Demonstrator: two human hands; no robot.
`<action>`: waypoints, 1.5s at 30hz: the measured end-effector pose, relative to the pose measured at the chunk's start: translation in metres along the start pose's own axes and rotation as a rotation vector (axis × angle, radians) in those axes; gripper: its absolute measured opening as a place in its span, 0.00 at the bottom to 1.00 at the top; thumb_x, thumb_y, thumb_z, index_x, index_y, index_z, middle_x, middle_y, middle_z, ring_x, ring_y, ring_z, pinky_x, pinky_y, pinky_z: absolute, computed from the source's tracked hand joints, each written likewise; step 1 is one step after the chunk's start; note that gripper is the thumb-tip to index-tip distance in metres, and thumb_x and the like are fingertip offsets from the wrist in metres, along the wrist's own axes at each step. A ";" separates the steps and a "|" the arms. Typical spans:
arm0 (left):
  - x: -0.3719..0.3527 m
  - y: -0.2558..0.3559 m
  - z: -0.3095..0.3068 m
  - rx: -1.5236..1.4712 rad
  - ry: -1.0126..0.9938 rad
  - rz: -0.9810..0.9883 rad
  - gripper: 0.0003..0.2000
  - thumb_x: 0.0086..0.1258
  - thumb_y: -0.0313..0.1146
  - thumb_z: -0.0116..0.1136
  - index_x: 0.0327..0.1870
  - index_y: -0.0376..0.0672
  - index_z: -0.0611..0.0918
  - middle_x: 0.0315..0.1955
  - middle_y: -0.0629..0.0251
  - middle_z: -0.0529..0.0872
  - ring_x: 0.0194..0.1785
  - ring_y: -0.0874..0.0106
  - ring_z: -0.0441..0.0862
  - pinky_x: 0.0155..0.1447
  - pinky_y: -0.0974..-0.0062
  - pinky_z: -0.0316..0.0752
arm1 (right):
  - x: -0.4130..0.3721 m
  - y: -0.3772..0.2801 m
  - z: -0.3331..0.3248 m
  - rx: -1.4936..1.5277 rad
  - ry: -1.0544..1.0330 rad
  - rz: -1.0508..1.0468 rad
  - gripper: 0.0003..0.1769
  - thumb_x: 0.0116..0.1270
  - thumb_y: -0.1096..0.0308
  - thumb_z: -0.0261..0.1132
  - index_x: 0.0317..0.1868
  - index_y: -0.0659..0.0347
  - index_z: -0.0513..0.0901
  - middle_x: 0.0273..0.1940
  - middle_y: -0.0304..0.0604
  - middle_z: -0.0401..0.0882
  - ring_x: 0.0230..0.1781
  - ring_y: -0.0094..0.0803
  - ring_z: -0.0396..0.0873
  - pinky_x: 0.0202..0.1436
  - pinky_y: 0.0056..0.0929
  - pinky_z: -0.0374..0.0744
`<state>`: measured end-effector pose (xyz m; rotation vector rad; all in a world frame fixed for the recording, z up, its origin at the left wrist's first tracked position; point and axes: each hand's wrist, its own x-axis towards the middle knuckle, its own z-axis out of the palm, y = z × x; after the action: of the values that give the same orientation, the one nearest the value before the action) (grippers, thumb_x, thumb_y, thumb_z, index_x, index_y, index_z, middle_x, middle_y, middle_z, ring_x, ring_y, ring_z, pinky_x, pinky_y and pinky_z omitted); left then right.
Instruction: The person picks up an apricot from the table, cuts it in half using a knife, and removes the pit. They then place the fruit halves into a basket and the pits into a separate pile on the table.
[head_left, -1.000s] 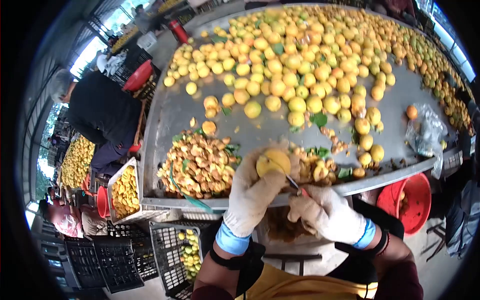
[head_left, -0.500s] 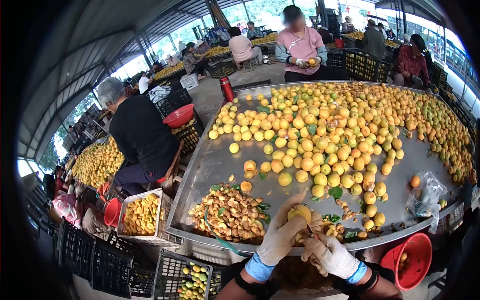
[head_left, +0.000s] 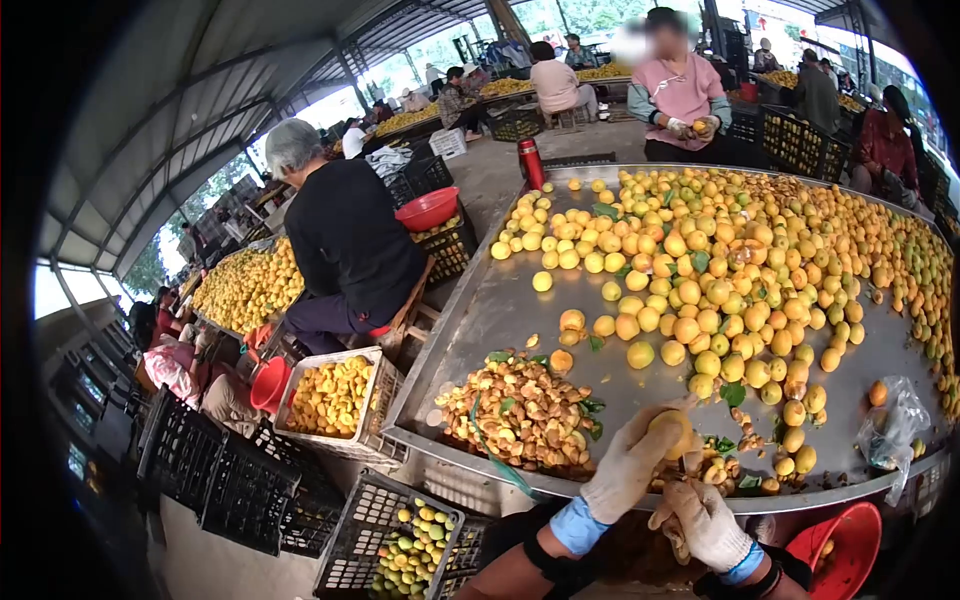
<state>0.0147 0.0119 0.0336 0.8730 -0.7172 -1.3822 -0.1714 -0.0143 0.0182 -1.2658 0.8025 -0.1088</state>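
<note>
We look mid-pitting: our gloved left hand (head_left: 628, 468) grips an apricot (head_left: 672, 431) just right of the pit pile (head_left: 522, 412) on the counter (head_left: 500, 310), right hand (head_left: 706, 522) clenched lower right of that pile, tool unclear; next likely needs the fruit steadied and split cleanly.

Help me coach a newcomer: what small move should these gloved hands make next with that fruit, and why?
Probably bring the right hand up to the fruit: the left hand holds it in its grip above the table rim, and the right hand sits just below it.
</note>
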 end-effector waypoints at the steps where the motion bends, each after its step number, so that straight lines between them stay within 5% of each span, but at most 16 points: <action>1: 0.009 -0.033 -0.013 0.160 0.039 0.213 0.26 0.88 0.45 0.49 0.74 0.33 0.71 0.69 0.56 0.78 0.62 0.72 0.80 0.67 0.72 0.78 | 0.009 0.007 0.004 -0.025 0.103 -0.042 0.17 0.89 0.63 0.49 0.66 0.65 0.75 0.49 0.50 0.85 0.44 0.32 0.82 0.45 0.28 0.81; 4: 0.014 -0.064 -0.007 -0.582 0.173 -0.021 0.28 0.88 0.51 0.48 0.73 0.35 0.71 0.61 0.58 0.81 0.56 0.74 0.80 0.64 0.75 0.78 | 0.059 0.089 -0.019 -0.240 0.265 -0.373 0.16 0.88 0.64 0.51 0.64 0.67 0.75 0.48 0.46 0.87 0.40 0.32 0.85 0.45 0.27 0.83; 10: 0.010 0.003 -0.009 0.188 -0.097 0.023 0.26 0.85 0.42 0.54 0.75 0.34 0.69 0.54 0.61 0.84 0.53 0.73 0.84 0.58 0.73 0.81 | 0.006 0.016 -0.022 0.289 0.072 -0.166 0.16 0.86 0.62 0.56 0.61 0.66 0.78 0.31 0.43 0.84 0.24 0.23 0.77 0.27 0.22 0.75; 14: 0.011 -0.024 -0.007 -0.050 0.032 0.039 0.25 0.83 0.43 0.57 0.72 0.37 0.71 0.49 0.63 0.84 0.49 0.74 0.83 0.51 0.75 0.81 | 0.010 0.034 -0.003 0.150 0.167 -0.255 0.16 0.87 0.59 0.54 0.58 0.64 0.77 0.35 0.42 0.85 0.24 0.22 0.75 0.26 0.23 0.74; 16: 0.018 -0.071 -0.006 -0.673 -0.063 -0.012 0.27 0.83 0.52 0.57 0.73 0.44 0.72 0.43 0.66 0.79 0.45 0.75 0.79 0.48 0.74 0.79 | 0.037 0.067 -0.008 0.245 0.250 -0.217 0.15 0.88 0.60 0.53 0.58 0.63 0.77 0.38 0.40 0.84 0.25 0.23 0.76 0.27 0.24 0.75; 18: 0.019 -0.078 -0.011 -0.679 -0.049 0.029 0.26 0.82 0.49 0.58 0.70 0.41 0.73 0.45 0.66 0.79 0.45 0.76 0.78 0.47 0.74 0.78 | 0.092 0.166 -0.047 0.058 0.471 -0.424 0.16 0.88 0.60 0.53 0.60 0.64 0.77 0.38 0.38 0.83 0.24 0.23 0.75 0.27 0.23 0.75; 21: 0.029 -0.060 -0.007 0.091 0.153 0.165 0.23 0.81 0.45 0.61 0.67 0.39 0.74 0.45 0.66 0.79 0.45 0.76 0.77 0.47 0.74 0.78 | 0.019 0.047 -0.034 -0.052 0.215 -0.339 0.19 0.88 0.60 0.51 0.63 0.68 0.76 0.36 0.47 0.86 0.24 0.23 0.76 0.26 0.20 0.73; 23: 0.017 -0.026 -0.008 0.143 0.069 0.126 0.23 0.80 0.43 0.62 0.66 0.37 0.74 0.46 0.66 0.80 0.45 0.76 0.78 0.48 0.75 0.79 | 0.020 0.055 -0.037 0.375 0.233 -0.197 0.21 0.89 0.58 0.48 0.63 0.67 0.76 0.31 0.50 0.86 0.21 0.24 0.74 0.24 0.19 0.69; 25: 0.012 -0.023 -0.011 0.230 -0.006 0.101 0.25 0.78 0.43 0.65 0.67 0.36 0.74 0.47 0.66 0.81 0.46 0.78 0.79 0.48 0.76 0.79 | 0.021 0.063 -0.026 0.069 0.225 -0.336 0.22 0.89 0.57 0.47 0.64 0.67 0.76 0.31 0.51 0.86 0.21 0.25 0.75 0.24 0.20 0.71; 27: 0.012 -0.046 -0.006 -0.088 0.050 0.035 0.26 0.78 0.46 0.65 0.67 0.37 0.74 0.47 0.66 0.81 0.46 0.78 0.79 0.48 0.76 0.80 | 0.028 0.073 -0.022 -0.214 0.194 -0.414 0.21 0.89 0.59 0.48 0.66 0.67 0.75 0.37 0.49 0.87 0.28 0.26 0.79 0.28 0.23 0.75; 28: 0.013 -0.062 -0.003 -0.407 0.107 -0.026 0.28 0.78 0.49 0.66 0.67 0.37 0.74 0.47 0.66 0.81 0.46 0.79 0.80 0.48 0.76 0.80 | 0.058 0.114 -0.018 0.564 0.391 -0.199 0.20 0.89 0.60 0.51 0.67 0.67 0.74 0.44 0.44 0.86 0.33 0.25 0.80 0.33 0.23 0.78; 34: 0.017 -0.053 -0.004 -0.286 0.181 -0.031 0.27 0.79 0.52 0.64 0.67 0.40 0.75 0.45 0.67 0.84 0.42 0.79 0.82 0.47 0.77 0.80 | 0.031 0.056 -0.018 0.208 0.232 -0.277 0.21 0.86 0.50 0.56 0.59 0.61 0.78 0.34 0.40 0.83 0.26 0.21 0.78 0.24 0.17 0.70; 36: 0.020 -0.041 -0.010 0.272 0.161 0.102 0.28 0.79 0.53 0.64 0.67 0.40 0.75 0.44 0.67 0.83 0.43 0.79 0.81 0.48 0.78 0.80 | 0.019 0.060 -0.037 0.193 0.084 -0.238 0.21 0.88 0.58 0.52 0.68 0.66 0.73 0.50 0.45 0.84 0.42 0.26 0.83 0.45 0.23 0.81; 38: 0.019 -0.061 -0.005 0.289 0.210 0.190 0.26 0.81 0.51 0.61 0.67 0.40 0.75 0.44 0.66 0.83 0.42 0.78 0.81 0.48 0.78 0.81 | 0.022 0.076 -0.033 -0.584 0.168 -0.581 0.20 0.88 0.57 0.52 0.65 0.66 0.74 0.52 0.45 0.84 0.44 0.27 0.83 0.47 0.24 0.81; 40: 0.014 -0.074 0.001 -0.456 0.234 -0.012 0.23 0.84 0.48 0.57 0.67 0.39 0.75 0.45 0.66 0.83 0.43 0.78 0.82 0.49 0.78 0.81 | 0.045 0.106 -0.017 0.138 0.274 -0.365 0.21 0.89 0.62 0.52 0.72 0.66 0.72 0.56 0.47 0.83 0.54 0.31 0.83 0.55 0.25 0.81; 45: 0.021 -0.079 -0.021 -0.332 0.105 -0.013 0.21 0.87 0.46 0.51 0.68 0.38 0.75 0.48 0.63 0.84 0.45 0.73 0.85 0.52 0.74 0.83 | 0.023 0.044 -0.005 0.041 0.253 -0.244 0.16 0.86 0.59 0.55 0.59 0.63 0.78 0.42 0.40 0.82 0.38 0.23 0.79 0.39 0.23 0.78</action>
<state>-0.0067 -0.0054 -0.0460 0.6813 -0.3871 -1.4062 -0.1721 -0.0149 -0.0315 -1.3229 0.8536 -0.4872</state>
